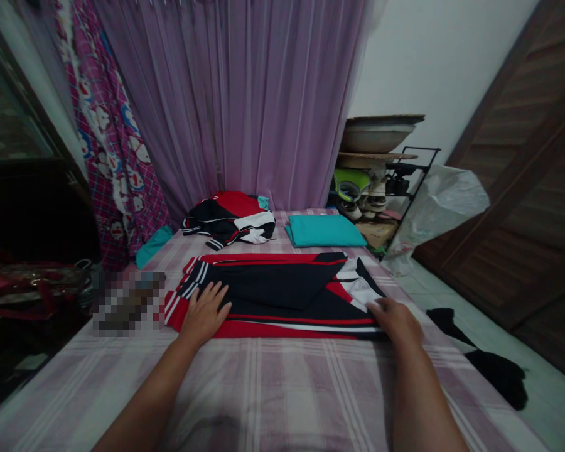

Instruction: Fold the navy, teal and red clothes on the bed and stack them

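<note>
Garment [268, 289] bears the flat left hand [203, 317], grip wide; right hand [400, 321] curls at its edge, grip unclear.

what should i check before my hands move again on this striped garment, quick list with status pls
1. Left hand on the garment: ok, resting on top near the striped cuffs.
2. Right hand at the opposite end: ok, fingers at its edge.
3. Right fingers gripping fabric: cannot tell, the fingertips are partly hidden.
4. Cuffs lined up: not ok, their striped ends are staggered.
5. Teal folded cloth off the garment: ok, it lies beyond it.
6. Underside free of creases: cannot tell, hidden from view.
</note>
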